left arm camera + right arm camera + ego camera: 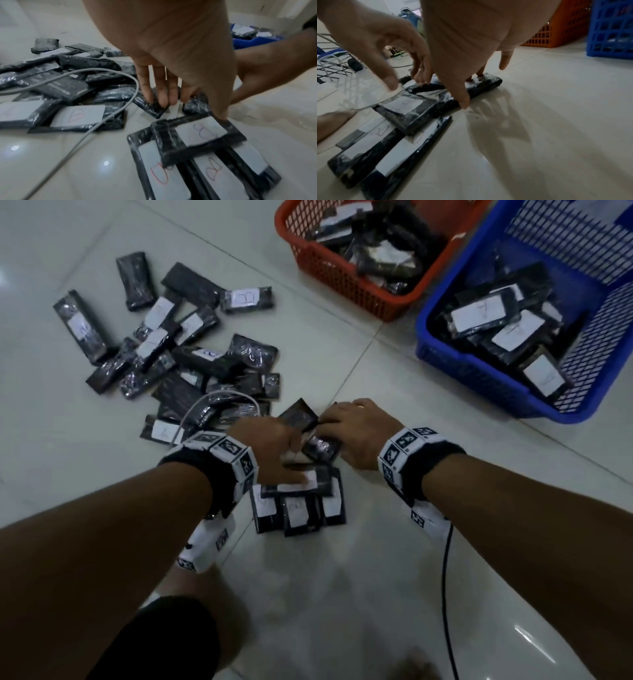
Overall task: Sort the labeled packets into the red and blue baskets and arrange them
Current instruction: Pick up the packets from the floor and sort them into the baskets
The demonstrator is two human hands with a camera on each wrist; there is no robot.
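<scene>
Three black packets with white labels lie side by side on the floor (298,515), and a fourth labelled packet (301,484) (200,134) lies across them. My left hand (291,457) (188,109) hovers over it, thumb tip on its label, straight fingers (159,100) touching a tilted black packet (298,416) (150,108). My right hand (329,426) (471,92) spans another black packet (322,448) (488,82) lengthwise, thumb pressed on its near end and fingers on its far end. The red basket (342,292) and blue basket (479,385) both hold several packets.
A loose pile of several black packets (171,350) spreads over the tiled floor to the left. A grey cable (219,398) (85,135) loops over the pile from my left wrist. A black cable (445,577) hangs from my right wrist. My knee shows at the bottom.
</scene>
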